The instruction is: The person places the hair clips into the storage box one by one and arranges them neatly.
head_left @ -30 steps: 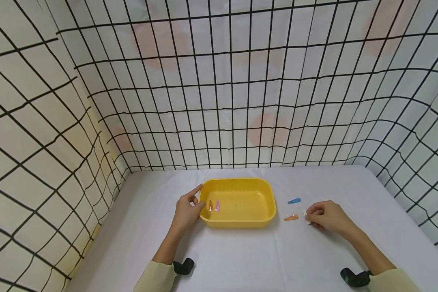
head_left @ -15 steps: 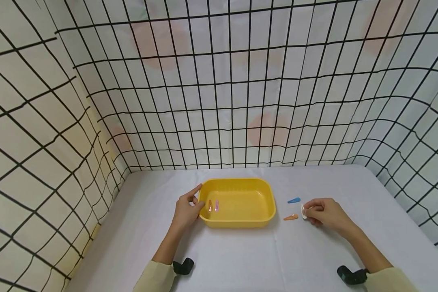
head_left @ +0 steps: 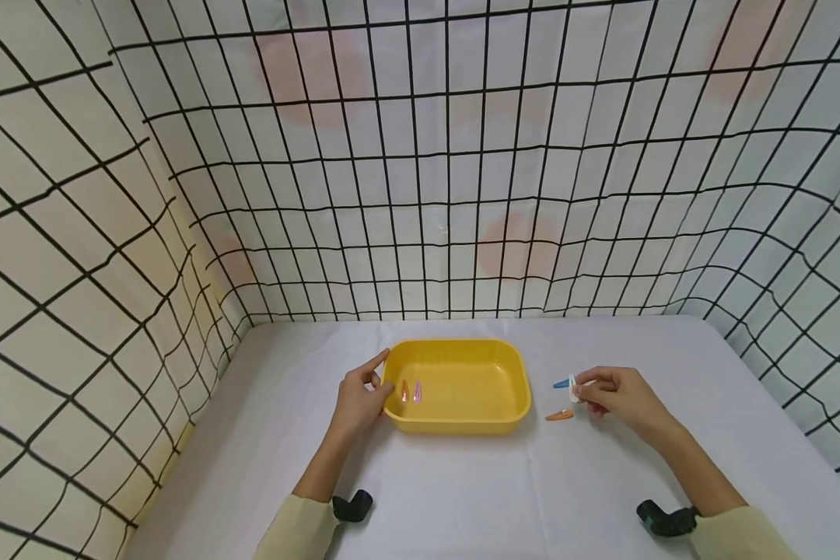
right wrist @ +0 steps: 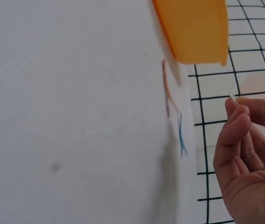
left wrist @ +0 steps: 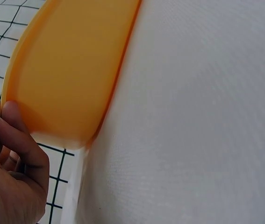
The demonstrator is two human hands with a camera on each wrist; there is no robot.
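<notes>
A yellow plastic basin [head_left: 462,427] stands on the table, and my left hand [head_left: 359,400] grips its left rim, thumb over the edge. Inside the basin, near that thumb, lie an orange hair clip [head_left: 404,391] and a pink hair clip [head_left: 417,391]. To the basin's right, my right hand [head_left: 621,397] pinches a white hair clip [head_left: 572,388] between thumb and fingertips, above the table. A blue hair clip [head_left: 560,383] lies just behind it, partly covered by it in the head view. Nearer me is another orange hair clip [head_left: 559,415] on the cloth.
White cloth [head_left: 462,498] covers the table. White walls with a black grid [head_left: 448,202] rise at the back and both sides. A black wrist device [head_left: 352,506] is worn at the left sleeve, another [head_left: 666,519] at the right.
My right hand has lifted the white hair clip off the cloth and moved it left and away from me, towards the blue one. My left hand and the basin have stayed put.
</notes>
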